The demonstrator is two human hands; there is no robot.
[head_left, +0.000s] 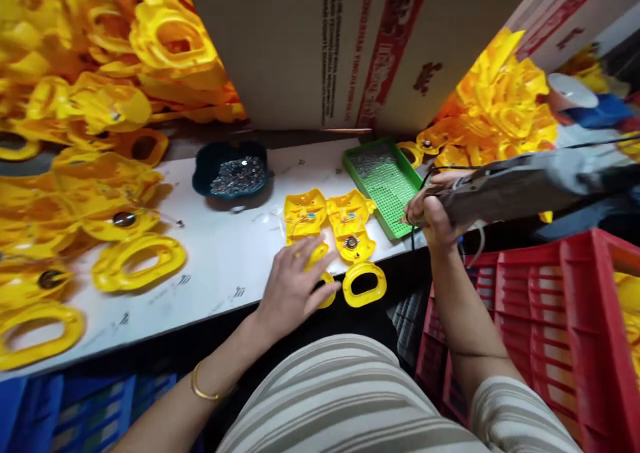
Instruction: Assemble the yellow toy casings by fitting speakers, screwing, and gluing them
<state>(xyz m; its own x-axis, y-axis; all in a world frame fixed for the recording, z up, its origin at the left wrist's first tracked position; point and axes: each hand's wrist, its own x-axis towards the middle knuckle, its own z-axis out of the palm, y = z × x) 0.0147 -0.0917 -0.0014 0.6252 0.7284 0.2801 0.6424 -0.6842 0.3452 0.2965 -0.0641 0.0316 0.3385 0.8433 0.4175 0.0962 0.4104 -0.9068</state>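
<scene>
My left hand (pixel 295 281) lies with fingers spread over a yellow plastic shell (pixel 305 212), hiding its lower part and most of a yellow ring there. Beside it sits a second yellow shell (pixel 351 221) with wires and a round metal piece inside. A yellow oval ring (pixel 365 284) adjoins that shell's lower end, at the table edge. Closed around the front of a grey electric screwdriver (pixel 510 185) is my right hand (pixel 434 208), at the right end of a green tray (pixel 393 223) with small screws. The tool's tip is hard to make out.
A dark bowl of screws (pixel 231 173) stands on the white tabletop (pixel 200 266). Yellow parts pile up at left (pixel 100 100) and right (pixel 505 106). A large carton (pixel 300 53) rises behind. Below are a red crate (pixel 545 320) and a blue crate (pixel 95 406).
</scene>
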